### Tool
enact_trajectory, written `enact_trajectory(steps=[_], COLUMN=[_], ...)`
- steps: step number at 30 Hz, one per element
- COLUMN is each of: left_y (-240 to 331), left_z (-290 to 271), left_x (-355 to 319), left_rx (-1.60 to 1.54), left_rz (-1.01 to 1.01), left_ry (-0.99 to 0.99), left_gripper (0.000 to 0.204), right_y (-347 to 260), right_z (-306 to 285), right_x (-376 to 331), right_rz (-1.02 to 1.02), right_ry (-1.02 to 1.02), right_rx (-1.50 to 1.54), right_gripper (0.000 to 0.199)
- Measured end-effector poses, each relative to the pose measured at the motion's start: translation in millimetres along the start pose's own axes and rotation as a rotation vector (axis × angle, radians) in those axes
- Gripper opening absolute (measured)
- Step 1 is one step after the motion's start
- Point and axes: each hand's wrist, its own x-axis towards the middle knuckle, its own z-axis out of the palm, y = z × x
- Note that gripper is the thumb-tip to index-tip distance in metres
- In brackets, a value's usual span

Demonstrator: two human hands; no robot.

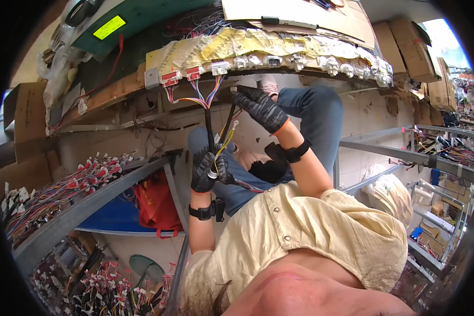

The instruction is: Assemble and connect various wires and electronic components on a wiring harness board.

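My left hand (208,168), in a dark grey knit glove, is closed around a wire harness (209,129) with a black sleeve. The harness fans out into coloured wires that end in two red connectors (194,72) and a white connector (219,68), seated along the front of a taped test board (237,48). A yellow wire lead (228,139) with a small pale end hangs beside the left hand. My right hand (260,108), gloved alike, pinches the upper end of a thin black-sleeved branch, with a small light connector (233,90) at its fingertips, just below the board.
A green device (97,39) with a lit display stands at the far left of the bench. A black marker (289,22) lies on cardboard behind the board. Bundles of harnesses (84,181) hang over a metal rail at left, near a red bag (158,203). Cardboard boxes (413,50) stand at right.
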Motion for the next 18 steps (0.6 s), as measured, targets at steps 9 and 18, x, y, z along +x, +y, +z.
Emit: enact_trajectory(steps=[9,18], left_y=[-15.1,-18.6], left_z=[19.7,29.5], left_x=[23.9,41.2], left_rx=[-0.118,0.137], left_rz=[0.054,0.046], left_ry=[-0.023,0.030], left_gripper=[0.053,0.057], right_y=[-36.1,-34.5], right_z=[-14.6,-15.6], right_x=[26.2,30.7], right_rz=[0.423,0.432], right_ry=[0.184,0.389], right_rx=[0.780,0.569], right_gripper=[0.019,0.016])
